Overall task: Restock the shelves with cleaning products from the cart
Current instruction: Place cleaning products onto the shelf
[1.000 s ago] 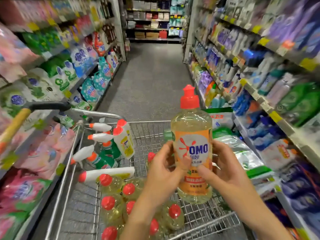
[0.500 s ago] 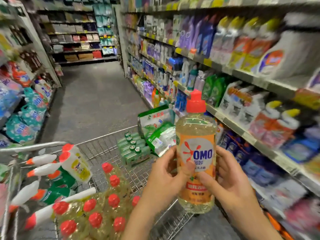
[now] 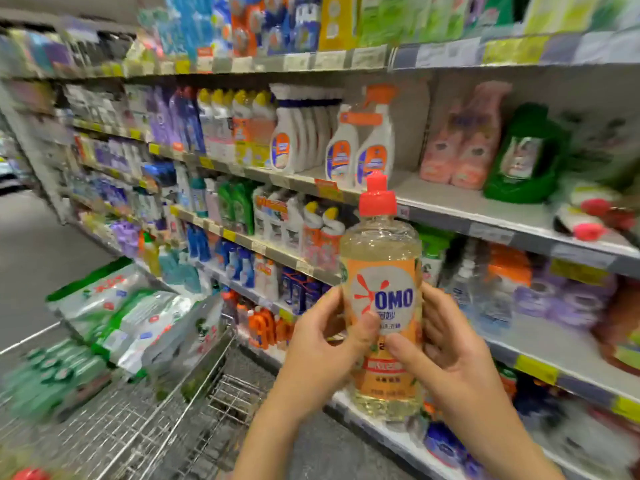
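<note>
Shelves (image 3: 467, 202) fill the right side and top of view, several tiers packed with cleaning products, much of it motion-blurred. Grey floor (image 3: 34, 258) at left, the aisle running away. Wire cart (image 3: 211, 393) lower left, its far corner near the bottom tiers. In the cart: green-and-white bags (image 3: 117, 317) piled at the far end, green packs (image 3: 52, 375) just beside them on the near side, blurred; a red top (image 3: 31, 474) shows at the bottom left edge. On the tier behind the bottle's upper end: white spray bottles (image 3: 360, 150) with orange triggers, a bare stretch of board right of them, then pink pouches (image 3: 464, 143) and a green pouch (image 3: 523, 154), upright, side by side. Further right, red-tipped items (image 3: 592, 216), too blurred to name. Bottle (image 3: 381, 244) is held upright in the air in front of the shelves, centre-right, out of the cart and not on any shelf. It is clear with yellowish liquid, its orange label (image 3: 381, 289) reading OMO toward the camera. Left hand (image 3: 318, 351) grips its left side, fingers curled round behind, thumb (image 3: 367, 327) on the label. Right hand (image 3: 453, 355) grips the right side, fingers wrapped behind, thumb (image 3: 398, 344) on the label just below the left thumb's tip. Both hold the lower half; the base shows below them. Cap (image 3: 377, 199) is red, on top of the bottle.
</note>
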Motion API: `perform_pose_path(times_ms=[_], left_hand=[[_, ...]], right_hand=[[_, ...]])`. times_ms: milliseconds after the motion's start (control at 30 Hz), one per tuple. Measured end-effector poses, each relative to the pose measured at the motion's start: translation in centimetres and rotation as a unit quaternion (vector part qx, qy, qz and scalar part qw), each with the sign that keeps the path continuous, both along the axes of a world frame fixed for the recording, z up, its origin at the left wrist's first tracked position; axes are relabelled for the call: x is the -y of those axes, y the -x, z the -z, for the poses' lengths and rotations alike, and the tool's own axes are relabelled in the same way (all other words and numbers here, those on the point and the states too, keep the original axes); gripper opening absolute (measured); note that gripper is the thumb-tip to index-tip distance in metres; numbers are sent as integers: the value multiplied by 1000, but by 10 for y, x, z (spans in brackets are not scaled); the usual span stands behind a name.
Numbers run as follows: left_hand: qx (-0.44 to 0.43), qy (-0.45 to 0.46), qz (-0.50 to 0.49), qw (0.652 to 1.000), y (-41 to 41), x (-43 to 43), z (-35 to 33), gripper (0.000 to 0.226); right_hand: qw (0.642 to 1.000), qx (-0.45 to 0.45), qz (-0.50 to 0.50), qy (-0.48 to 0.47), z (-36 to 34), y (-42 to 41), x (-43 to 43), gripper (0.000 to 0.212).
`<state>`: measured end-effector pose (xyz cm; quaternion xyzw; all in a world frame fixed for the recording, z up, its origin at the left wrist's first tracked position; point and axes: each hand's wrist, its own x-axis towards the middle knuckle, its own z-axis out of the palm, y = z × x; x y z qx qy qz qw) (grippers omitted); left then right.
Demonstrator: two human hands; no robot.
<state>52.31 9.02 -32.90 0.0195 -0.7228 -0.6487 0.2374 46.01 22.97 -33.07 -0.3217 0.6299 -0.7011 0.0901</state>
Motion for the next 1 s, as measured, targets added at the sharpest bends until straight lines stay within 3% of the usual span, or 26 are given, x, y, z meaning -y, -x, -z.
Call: perform_pose_path(times_ms=[267, 433, 633, 800, 933, 1000], left_hand=[[-24, -23, 149, 988, 87, -140, -10, 37], [-27, -32, 241, 969, 138, -210, -9, 46], [2, 6, 328, 945, 211, -277, -10, 36], [-29, 38, 320, 946, 293, -314, -23, 32], [-45, 75, 313, 946, 362, -328, -46, 35], [-59, 100, 310, 943, 392, -333, -54, 38]], right_hand=[[988, 6, 156, 20, -9, 42, -149, 64], [966, 29, 255, 35, -5, 63, -217, 67], [932, 51, 354, 58, 0, 114, -279, 66], [913, 12, 405, 45, -10, 191, -313, 51], [914, 13, 402, 48, -25, 256, -332, 50], [919, 12, 391, 50, -32, 282, -338, 59]])
